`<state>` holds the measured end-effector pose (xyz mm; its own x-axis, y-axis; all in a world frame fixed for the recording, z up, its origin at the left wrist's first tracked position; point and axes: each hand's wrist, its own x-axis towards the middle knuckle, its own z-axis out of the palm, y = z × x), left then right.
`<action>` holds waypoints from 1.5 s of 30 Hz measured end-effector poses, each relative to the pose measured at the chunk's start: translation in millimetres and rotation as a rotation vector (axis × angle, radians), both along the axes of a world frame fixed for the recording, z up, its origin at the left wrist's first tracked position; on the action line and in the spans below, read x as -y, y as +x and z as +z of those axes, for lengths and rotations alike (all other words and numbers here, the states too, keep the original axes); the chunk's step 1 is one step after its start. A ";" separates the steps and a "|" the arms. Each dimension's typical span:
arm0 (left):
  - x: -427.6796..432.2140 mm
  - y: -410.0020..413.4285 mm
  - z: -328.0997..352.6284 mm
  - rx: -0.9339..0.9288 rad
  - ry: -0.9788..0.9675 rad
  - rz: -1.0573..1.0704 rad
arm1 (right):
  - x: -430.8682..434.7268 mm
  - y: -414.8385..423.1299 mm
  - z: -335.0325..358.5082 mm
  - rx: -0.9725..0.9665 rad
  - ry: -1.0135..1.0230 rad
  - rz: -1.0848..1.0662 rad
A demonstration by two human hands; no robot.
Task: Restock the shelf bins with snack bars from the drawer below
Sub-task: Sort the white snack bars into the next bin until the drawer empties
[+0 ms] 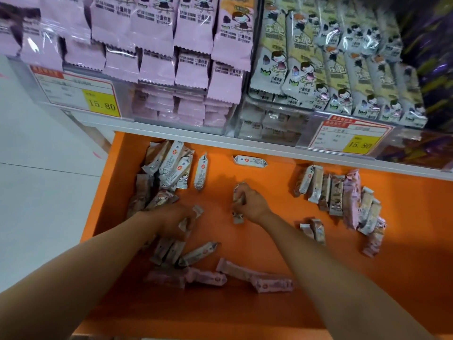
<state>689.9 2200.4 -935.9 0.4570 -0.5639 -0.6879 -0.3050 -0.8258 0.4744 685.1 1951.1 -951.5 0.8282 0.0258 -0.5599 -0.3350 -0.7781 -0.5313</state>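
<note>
An open orange drawer (269, 241) lies below the shelf, with wrapped snack bars scattered in it. My left hand (171, 220) is down in the drawer's left part, closed on a snack bar (190, 219). My right hand (252, 202) is in the middle of the drawer, gripping several bars (237, 200) bunched together. Above, a clear bin of pink-wrapped bars (181, 69) stands on the left. A clear bin of cream and grey bars (331, 69) stands to its right.
Loose bars lie in a pile at the back left (169, 165), in a row at the right (343, 192), and near the front (220, 276). Two price tags reading 15.80 (101, 104) (360, 143) hang on the bin fronts. A white shelf edge (269, 148) overhangs the drawer's back.
</note>
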 end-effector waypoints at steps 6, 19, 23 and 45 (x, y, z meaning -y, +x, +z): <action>9.1 -5.9 3.7 0.104 0.142 -0.044 | 9.6 -10.7 19.7 -0.066 0.158 -0.036; 37.3 -1.5 41.8 -0.067 -0.158 0.697 | 8.5 -21.6 56.0 -0.145 0.366 -0.210; 47.7 -9.1 68.4 -0.078 -0.316 0.851 | 8.1 -31.6 79.9 -0.096 0.460 -0.237; 47.4 -70.7 180.8 -0.283 -0.682 1.101 | -16.8 -98.7 177.7 0.045 0.755 -0.407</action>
